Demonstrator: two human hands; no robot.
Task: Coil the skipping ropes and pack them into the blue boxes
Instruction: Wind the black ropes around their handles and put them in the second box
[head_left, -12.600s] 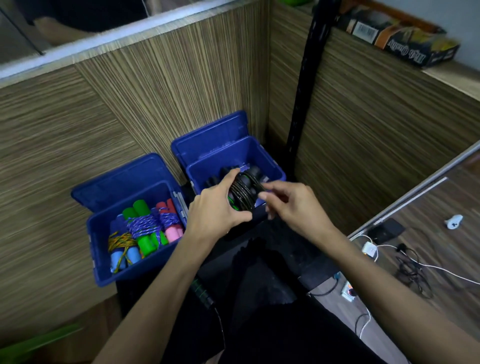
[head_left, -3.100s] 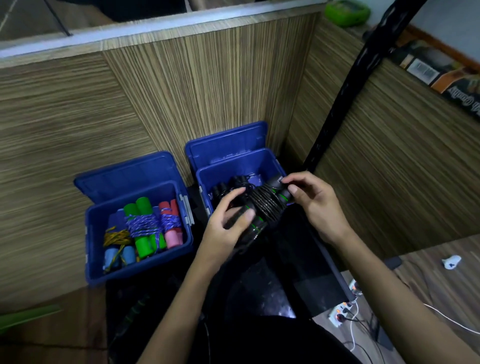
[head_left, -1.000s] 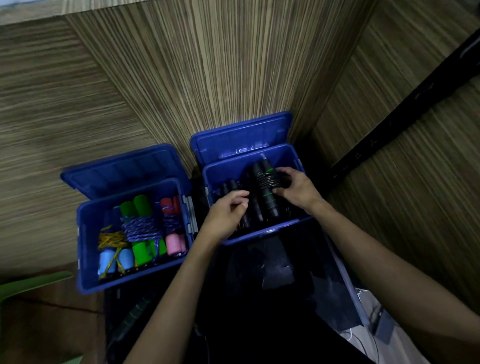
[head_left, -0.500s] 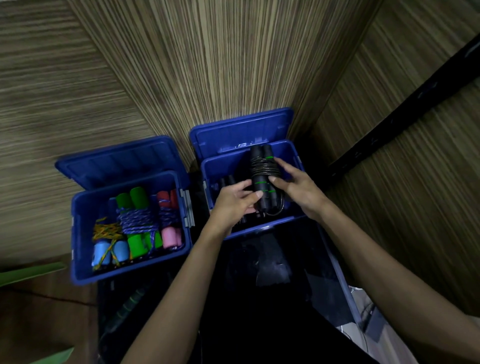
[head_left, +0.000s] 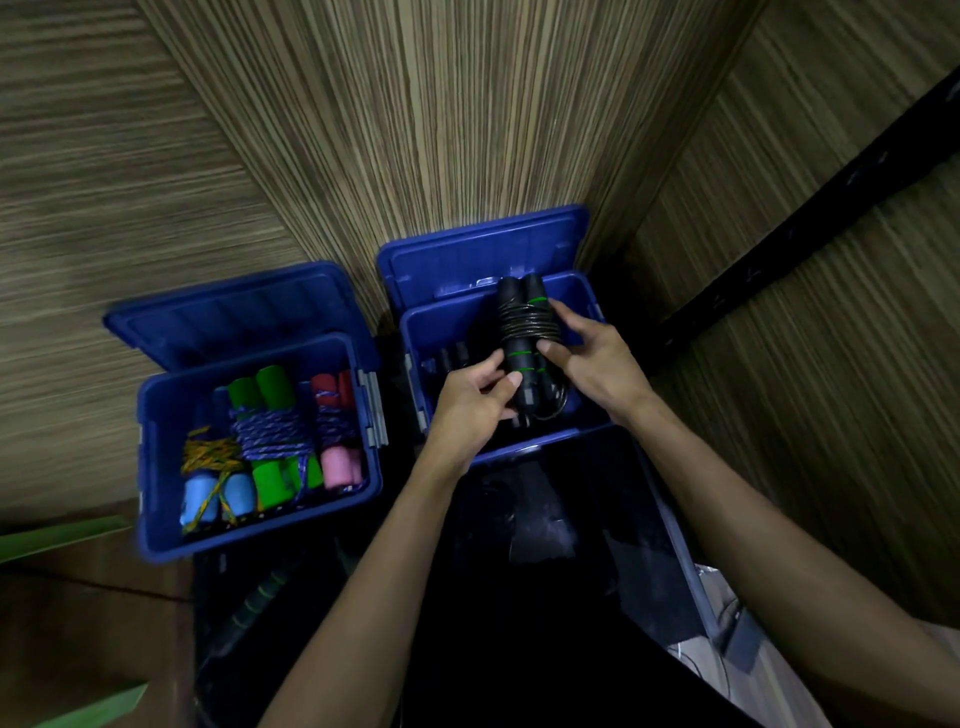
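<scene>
Two open blue boxes stand side by side against a wood-grain wall. The left blue box holds several coiled ropes with green, pink and light-blue handles. Over the right blue box I hold a coiled black skipping rope with green-ringed handles, its cord wound round the two handles. My left hand grips the near ends of the handles. My right hand holds the bundle from the right side, thumb on the handles. More black handles lie dimly inside this box.
Both box lids lean back against the wall. Another black and green rope handle lies on the dark surface below the left box. A black post runs diagonally at right. White cables lie at lower right.
The black bundle has risen slightly out of the right box and stands more upright. Both hands stay on it, the left now gripping its near end.
</scene>
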